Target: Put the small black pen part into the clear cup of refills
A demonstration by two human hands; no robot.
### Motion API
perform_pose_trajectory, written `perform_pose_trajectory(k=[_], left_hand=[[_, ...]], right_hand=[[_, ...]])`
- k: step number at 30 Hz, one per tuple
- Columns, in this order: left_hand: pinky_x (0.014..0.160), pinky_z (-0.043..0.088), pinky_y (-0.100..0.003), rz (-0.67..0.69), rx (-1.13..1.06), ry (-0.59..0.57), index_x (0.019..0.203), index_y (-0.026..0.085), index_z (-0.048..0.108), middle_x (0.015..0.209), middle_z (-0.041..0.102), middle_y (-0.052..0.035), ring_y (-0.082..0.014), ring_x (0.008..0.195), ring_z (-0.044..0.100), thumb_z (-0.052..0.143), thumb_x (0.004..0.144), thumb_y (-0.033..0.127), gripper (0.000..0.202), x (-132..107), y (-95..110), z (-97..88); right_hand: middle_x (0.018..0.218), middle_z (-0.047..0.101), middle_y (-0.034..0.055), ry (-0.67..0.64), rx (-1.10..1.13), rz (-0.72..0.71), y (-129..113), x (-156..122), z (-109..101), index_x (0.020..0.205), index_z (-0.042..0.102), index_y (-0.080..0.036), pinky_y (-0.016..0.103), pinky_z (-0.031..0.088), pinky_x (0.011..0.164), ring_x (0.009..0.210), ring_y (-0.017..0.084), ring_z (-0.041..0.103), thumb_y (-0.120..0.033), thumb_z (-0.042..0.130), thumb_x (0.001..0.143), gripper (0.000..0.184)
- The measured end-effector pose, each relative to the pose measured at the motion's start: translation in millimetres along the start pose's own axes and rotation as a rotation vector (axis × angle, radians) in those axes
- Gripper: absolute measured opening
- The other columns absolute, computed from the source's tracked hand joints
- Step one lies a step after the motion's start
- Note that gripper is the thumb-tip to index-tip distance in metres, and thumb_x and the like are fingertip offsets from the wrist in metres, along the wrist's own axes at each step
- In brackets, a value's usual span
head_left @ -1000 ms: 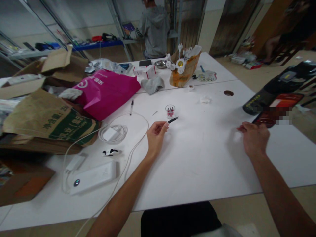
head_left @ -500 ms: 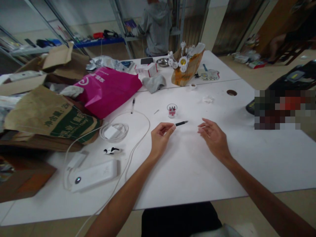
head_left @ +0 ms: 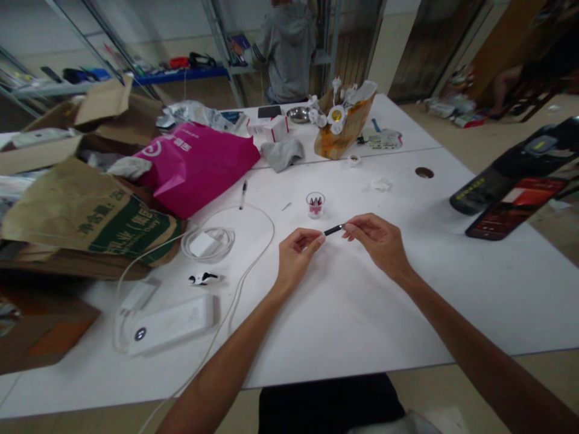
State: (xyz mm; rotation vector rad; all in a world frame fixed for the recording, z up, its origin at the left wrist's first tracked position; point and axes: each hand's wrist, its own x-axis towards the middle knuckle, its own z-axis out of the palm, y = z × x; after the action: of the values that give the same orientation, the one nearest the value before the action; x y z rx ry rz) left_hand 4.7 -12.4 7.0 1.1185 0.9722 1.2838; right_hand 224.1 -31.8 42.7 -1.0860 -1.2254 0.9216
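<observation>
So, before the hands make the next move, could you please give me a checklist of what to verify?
1. Left hand holding the black pen: ok.
2. Right hand at the pen's other end: ok.
3. That end fully visible: not ok, the right hand covers part.
4. Clear cup upright beyond the pen: ok.
5. White cable free of the left forearm: cannot tell, they run close.

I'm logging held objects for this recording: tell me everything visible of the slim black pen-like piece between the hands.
The slim black pen-like piece is a rod, perhaps plastic, with a shiny, paler tip. It slants slightly up rightward in the picture, on the near side of the small clear cup. The left hand pinches its left end, partly hiding it; the right hand is at the tip, its grip unclear.
</observation>
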Motion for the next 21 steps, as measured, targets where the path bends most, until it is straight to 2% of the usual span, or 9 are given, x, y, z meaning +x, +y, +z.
perform_pose_trajectory(k=[4,8,11,14,18,21], left_hand=[[0.090,0.065,-0.033,0.011,-0.031,-0.021,0.098,0.020,0.088,0.099,0.088,-0.0072,-0.0191,0.090,0.081,0.109,0.081,0.046,0.038,0.4,1.1,-0.6],[0.090,0.065,-0.033,0.027,-0.027,-0.025,0.099,0.019,0.087,0.100,0.087,-0.0078,-0.0195,0.092,0.081,0.109,0.082,0.047,0.039,0.1,2.5,-1.6],[0.093,0.066,-0.035,0.027,-0.021,-0.011,0.100,0.019,0.086,0.102,0.088,-0.0087,-0.0206,0.095,0.082,0.109,0.082,0.047,0.040,-0.7,4.0,-1.4],[0.096,0.066,-0.035,0.026,-0.028,0.006,0.100,0.020,0.086,0.103,0.088,-0.0088,-0.0207,0.097,0.083,0.109,0.083,0.046,0.039,-1.1,5.7,-1.3],[0.094,0.064,-0.035,0.035,-0.040,0.031,0.099,0.020,0.084,0.101,0.087,-0.0076,-0.0204,0.096,0.081,0.109,0.084,0.048,0.040,-0.6,8.2,-2.2],[0.094,0.064,-0.035,0.030,-0.045,0.041,0.100,0.020,0.083,0.102,0.087,-0.0075,-0.0203,0.097,0.081,0.108,0.086,0.049,0.040,0.0,10.1,-3.0]], right_hand=[[0.088,0.082,0.0032,-0.119,-0.036,-0.001,-13.7,20.0,0.2,0.098,0.083,-0.025,0.037,0.071,0.078,0.078,0.021,0.079,-0.060,0.105,0.089,0.042],[0.094,0.081,0.0033,-0.330,-0.110,0.003,-31.2,43.4,-0.3,0.102,0.081,-0.026,0.039,0.068,0.086,0.085,0.023,0.078,-0.061,0.102,0.092,0.042],[0.104,0.083,0.0042,-0.510,-0.190,-0.024,-46.8,63.6,4.4,0.106,0.081,-0.025,0.037,0.065,0.090,0.095,0.023,0.079,-0.055,0.095,0.099,0.033],[0.107,0.084,0.0043,-0.679,-0.274,-0.067,-62.4,85.8,15.3,0.104,0.079,-0.023,0.033,0.061,0.087,0.095,0.021,0.078,-0.044,0.087,0.103,0.022],[0.093,0.082,0.0020,-0.889,-0.376,-0.117,-78.3,112.4,33.5,0.102,0.078,-0.021,0.030,0.056,0.077,0.085,0.018,0.074,-0.035,0.082,0.101,0.015],[0.091,0.081,0.0015,-0.975,-0.441,-0.185,-85.3,126.2,44.0,0.097,0.079,-0.020,0.029,0.054,0.076,0.083,0.018,0.072,-0.030,0.079,0.101,0.011]])
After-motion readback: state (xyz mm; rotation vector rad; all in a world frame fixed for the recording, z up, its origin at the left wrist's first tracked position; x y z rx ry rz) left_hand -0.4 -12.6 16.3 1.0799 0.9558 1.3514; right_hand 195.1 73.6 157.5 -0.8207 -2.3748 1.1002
